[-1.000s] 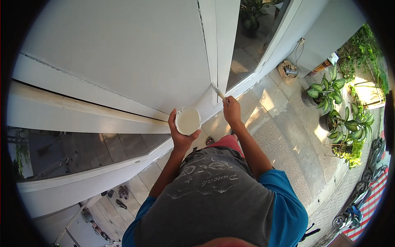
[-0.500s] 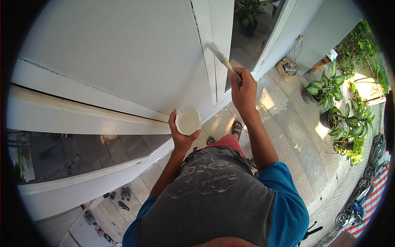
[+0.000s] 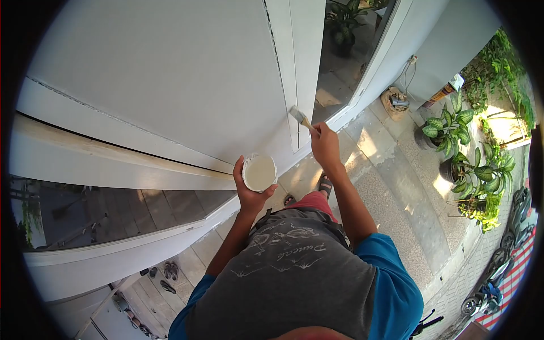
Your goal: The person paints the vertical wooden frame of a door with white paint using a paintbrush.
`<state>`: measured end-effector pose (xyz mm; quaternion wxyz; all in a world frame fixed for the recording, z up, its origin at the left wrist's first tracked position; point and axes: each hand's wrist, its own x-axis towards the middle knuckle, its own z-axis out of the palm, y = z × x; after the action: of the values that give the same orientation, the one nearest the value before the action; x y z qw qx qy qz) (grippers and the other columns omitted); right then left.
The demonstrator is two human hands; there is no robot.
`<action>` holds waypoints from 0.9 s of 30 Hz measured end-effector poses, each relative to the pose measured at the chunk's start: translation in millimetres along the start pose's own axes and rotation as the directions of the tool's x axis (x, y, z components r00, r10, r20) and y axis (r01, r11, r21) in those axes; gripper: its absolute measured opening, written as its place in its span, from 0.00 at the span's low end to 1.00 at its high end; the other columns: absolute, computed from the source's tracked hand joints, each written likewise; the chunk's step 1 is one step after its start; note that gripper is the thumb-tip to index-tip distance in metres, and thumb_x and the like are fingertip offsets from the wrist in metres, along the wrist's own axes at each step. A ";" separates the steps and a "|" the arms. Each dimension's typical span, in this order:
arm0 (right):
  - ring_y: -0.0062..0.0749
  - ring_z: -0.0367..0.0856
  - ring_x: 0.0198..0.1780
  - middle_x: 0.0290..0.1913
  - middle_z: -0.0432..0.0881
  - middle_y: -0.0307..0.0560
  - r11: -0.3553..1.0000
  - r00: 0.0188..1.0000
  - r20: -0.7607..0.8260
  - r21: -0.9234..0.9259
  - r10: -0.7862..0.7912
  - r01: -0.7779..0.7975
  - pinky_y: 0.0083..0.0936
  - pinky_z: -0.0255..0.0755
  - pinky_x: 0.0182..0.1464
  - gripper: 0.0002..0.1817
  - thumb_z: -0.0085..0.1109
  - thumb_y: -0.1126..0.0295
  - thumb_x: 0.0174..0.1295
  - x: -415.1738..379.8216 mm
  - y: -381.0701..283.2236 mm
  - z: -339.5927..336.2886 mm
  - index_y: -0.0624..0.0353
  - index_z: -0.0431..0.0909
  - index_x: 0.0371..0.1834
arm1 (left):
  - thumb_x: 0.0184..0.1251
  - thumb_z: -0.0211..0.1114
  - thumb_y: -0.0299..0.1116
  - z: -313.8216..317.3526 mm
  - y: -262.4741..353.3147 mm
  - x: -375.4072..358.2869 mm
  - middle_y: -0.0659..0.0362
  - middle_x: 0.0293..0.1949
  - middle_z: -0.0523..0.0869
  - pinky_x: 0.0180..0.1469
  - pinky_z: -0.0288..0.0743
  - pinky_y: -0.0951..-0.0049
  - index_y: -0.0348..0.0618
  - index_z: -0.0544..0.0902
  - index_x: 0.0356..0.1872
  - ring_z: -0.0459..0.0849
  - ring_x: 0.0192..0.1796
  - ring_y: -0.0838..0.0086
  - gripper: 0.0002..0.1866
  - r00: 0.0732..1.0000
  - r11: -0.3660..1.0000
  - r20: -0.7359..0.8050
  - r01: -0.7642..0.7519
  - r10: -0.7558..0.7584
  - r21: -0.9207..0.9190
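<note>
My right hand grips the wooden handle of a paintbrush. Its pale bristles lie at the white frame strip beside a dark glass pane. In my left hand is a round tub of off-white paint, held from below and the sides with the thumb and fingers around its rim. Smears of paint coat the tub's edge. Behind the tub stands a broad white wall panel, with a dark, rough seam running along its edge near the brush.
Potted plants line the paving on the right. A bag with tools sits by the wall corner. Sandals lie on the tiles at lower left, and motorcycles stand at far right.
My right hand and the paintbrush have moved down along the white strip, closer to the tub. My left hand holds the tub in nearly the same place, slightly lower in view.
</note>
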<state>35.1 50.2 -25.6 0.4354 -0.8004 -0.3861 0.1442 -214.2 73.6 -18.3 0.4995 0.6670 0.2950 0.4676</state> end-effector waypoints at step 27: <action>0.14 0.66 0.22 0.25 0.77 0.36 0.633 0.978 0.174 0.746 0.115 -0.207 0.14 0.57 0.23 0.08 0.55 0.69 0.71 5.6 -47.0 -24.1 0.63 0.78 0.42 | 0.45 0.83 0.42 1.2 0.1 -3.3 0.49 0.62 0.72 0.65 0.70 0.61 0.43 0.50 0.74 0.75 0.64 0.62 0.59 1.000 1.000 0.009 0.012 -0.013 0.013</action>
<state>29.3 55.4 27.0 0.6940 -0.5661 -0.2401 0.3745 -214.4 70.2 -19.3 0.4995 0.6703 0.2999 0.4597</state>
